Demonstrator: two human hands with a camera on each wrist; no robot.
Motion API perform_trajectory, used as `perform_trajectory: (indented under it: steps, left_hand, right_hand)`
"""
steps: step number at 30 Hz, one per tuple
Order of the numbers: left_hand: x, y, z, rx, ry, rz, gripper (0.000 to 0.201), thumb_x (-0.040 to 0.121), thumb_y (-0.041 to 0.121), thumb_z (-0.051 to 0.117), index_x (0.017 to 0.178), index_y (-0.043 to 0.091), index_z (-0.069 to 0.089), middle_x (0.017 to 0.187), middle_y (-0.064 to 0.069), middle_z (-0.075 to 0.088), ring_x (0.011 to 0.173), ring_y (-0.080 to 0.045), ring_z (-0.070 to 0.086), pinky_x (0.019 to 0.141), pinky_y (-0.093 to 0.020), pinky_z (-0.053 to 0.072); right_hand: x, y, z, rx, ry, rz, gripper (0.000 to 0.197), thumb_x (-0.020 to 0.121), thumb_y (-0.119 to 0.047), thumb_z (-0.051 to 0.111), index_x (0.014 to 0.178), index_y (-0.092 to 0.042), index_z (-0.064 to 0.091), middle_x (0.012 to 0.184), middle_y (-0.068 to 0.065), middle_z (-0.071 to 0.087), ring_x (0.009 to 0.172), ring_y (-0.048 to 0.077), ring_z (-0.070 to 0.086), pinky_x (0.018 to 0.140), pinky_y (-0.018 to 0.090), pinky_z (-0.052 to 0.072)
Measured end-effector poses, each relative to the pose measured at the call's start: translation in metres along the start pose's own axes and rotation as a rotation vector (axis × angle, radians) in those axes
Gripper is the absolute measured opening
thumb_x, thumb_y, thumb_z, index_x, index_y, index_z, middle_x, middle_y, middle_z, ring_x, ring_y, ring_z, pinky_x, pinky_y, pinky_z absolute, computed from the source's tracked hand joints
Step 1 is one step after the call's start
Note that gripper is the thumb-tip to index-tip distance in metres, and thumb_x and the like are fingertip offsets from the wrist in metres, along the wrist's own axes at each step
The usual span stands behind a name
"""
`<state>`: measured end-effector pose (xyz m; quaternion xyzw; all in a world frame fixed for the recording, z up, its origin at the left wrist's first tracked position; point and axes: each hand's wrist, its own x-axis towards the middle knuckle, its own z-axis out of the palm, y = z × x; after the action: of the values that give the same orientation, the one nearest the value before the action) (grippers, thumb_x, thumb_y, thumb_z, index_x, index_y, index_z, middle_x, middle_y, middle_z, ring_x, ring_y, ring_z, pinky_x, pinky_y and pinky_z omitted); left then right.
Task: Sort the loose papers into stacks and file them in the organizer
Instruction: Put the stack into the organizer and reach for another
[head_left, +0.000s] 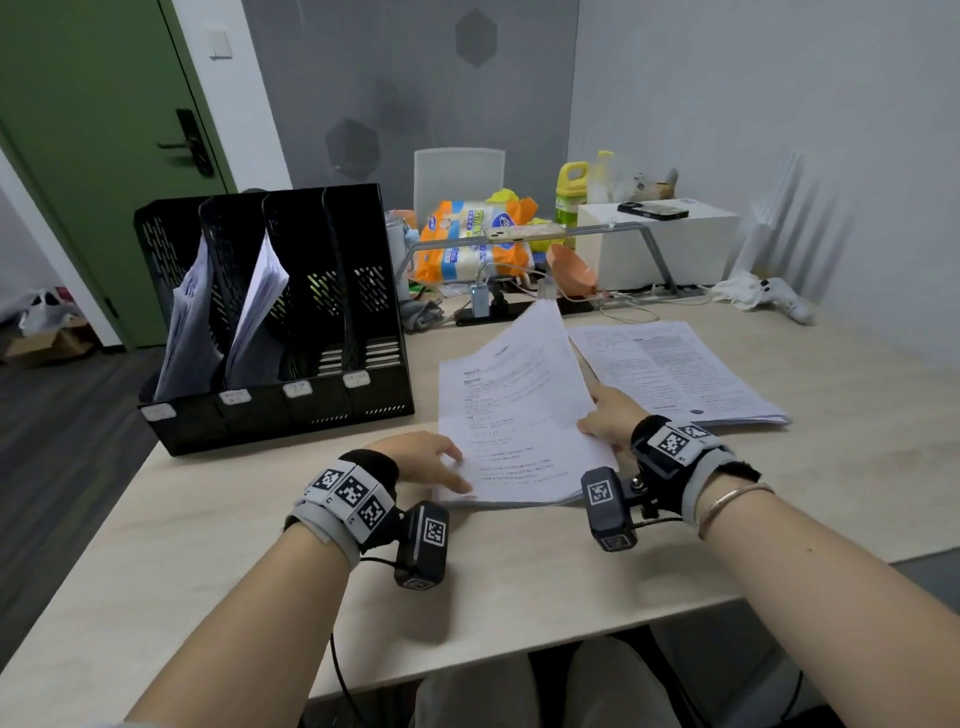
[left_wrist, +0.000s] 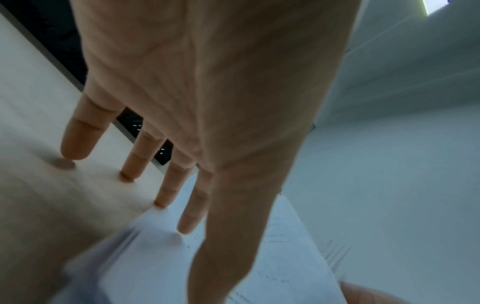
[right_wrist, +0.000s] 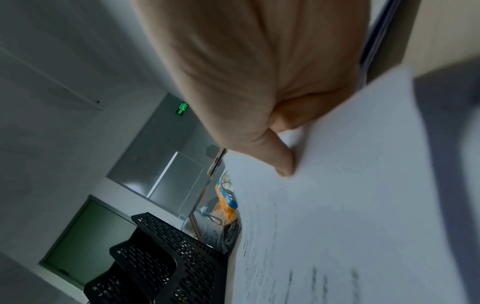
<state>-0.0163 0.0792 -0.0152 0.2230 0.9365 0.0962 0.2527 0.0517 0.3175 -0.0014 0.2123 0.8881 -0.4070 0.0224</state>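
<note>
We see the right hand (head_left: 610, 415) pinching the paper stack's (head_left: 514, 415) right edge, lifting it; the left hand (head_left: 426, 460), fingers spread, seems to press its near-left corner. Organizer (head_left: 275, 317) beyond the left hand.

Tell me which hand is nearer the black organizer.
Left. The left hand rests on the lifted papers' left edge, just in front of the organizer; the right hand holds their far edge.

black perforated organizer (head_left: 270, 322), white printed papers (head_left: 514, 415)
</note>
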Motion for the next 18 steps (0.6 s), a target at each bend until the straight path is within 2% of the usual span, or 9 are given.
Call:
perform_trajectory:
  steps: [3, 6, 8, 10, 12, 15, 18]
  left_hand:
    - [0.001, 0.004, -0.003, -0.190, 0.075, -0.010, 0.075, 0.084, 0.045, 0.064, 0.145, 0.016, 0.031, 0.145, -0.005, 0.041, 0.127, -0.022, 0.044, 0.100, -0.030, 0.041]
    - [0.001, 0.013, -0.011, -0.432, 0.202, 0.050, 0.054, 0.094, 0.032, 0.054, 0.141, 0.013, 0.039, 0.141, -0.003, 0.047, 0.128, -0.022, 0.046, 0.100, -0.028, 0.037]
    - [0.003, 0.017, -0.016, -0.533, 0.291, 0.107, 0.050, 0.095, 0.031, 0.051, 0.141, 0.015, 0.041, 0.141, -0.001, 0.048, 0.131, -0.021, 0.044, 0.106, -0.031, 0.033]
    - [0.007, 0.018, -0.019, -0.645, 0.407, 0.138, 0.048, 0.095, 0.033, 0.050, 0.140, 0.016, 0.043, 0.137, -0.002, 0.052, 0.126, -0.024, 0.049, 0.105, -0.036, 0.037]
    - [0.008, 0.022, -0.023, -0.775, 0.530, 0.134, 0.043, 0.094, 0.032, 0.052, 0.132, 0.013, 0.049, 0.128, -0.004, 0.059, 0.114, -0.023, 0.057, 0.098, -0.040, 0.046]
    - [0.007, 0.030, -0.026, -0.919, 0.698, 0.193, 0.031, 0.094, 0.021, 0.054, 0.121, 0.008, 0.046, 0.115, 0.001, 0.058, 0.103, -0.015, 0.056, 0.087, -0.032, 0.048]
    - [0.003, 0.042, -0.026, -0.927, 0.789, 0.290, 0.015, 0.096, 0.013, 0.048, 0.108, 0.009, 0.040, 0.109, -0.006, 0.054, 0.098, -0.017, 0.055, 0.072, -0.023, 0.047]
  right_hand:
    - [-0.009, 0.001, -0.009, 0.134, 0.053, -0.121, 0.041, 0.089, 0.003, 0.046, 0.128, -0.009, 0.045, 0.113, 0.004, 0.055, 0.100, 0.025, 0.054, 0.083, 0.033, 0.045]
    - [-0.015, 0.001, -0.022, 0.178, 0.090, -0.177, 0.034, 0.088, -0.002, 0.048, 0.121, -0.011, 0.048, 0.121, 0.010, 0.059, 0.104, 0.028, 0.059, 0.091, 0.040, 0.049]
    - [-0.021, 0.001, -0.030, 0.194, 0.125, -0.191, 0.029, 0.089, -0.004, 0.049, 0.117, -0.011, 0.048, 0.119, 0.013, 0.060, 0.102, 0.030, 0.061, 0.088, 0.039, 0.050]
    - [-0.025, -0.001, -0.036, 0.224, 0.144, -0.214, 0.027, 0.090, -0.004, 0.049, 0.117, -0.009, 0.047, 0.119, 0.015, 0.059, 0.102, 0.031, 0.061, 0.086, 0.038, 0.051]
    - [-0.029, -0.001, -0.040, 0.273, 0.146, -0.246, 0.025, 0.091, -0.003, 0.048, 0.116, -0.010, 0.046, 0.118, 0.015, 0.059, 0.100, 0.030, 0.061, 0.081, 0.036, 0.051]
    - [-0.034, 0.002, -0.044, 0.387, 0.160, -0.319, 0.029, 0.090, 0.000, 0.052, 0.114, -0.015, 0.049, 0.111, 0.012, 0.063, 0.090, 0.022, 0.063, 0.071, 0.028, 0.052]
    - [-0.040, -0.003, -0.044, 0.445, 0.182, -0.423, 0.044, 0.085, 0.006, 0.055, 0.119, -0.021, 0.056, 0.111, 0.005, 0.065, 0.097, 0.018, 0.062, 0.083, 0.035, 0.053]
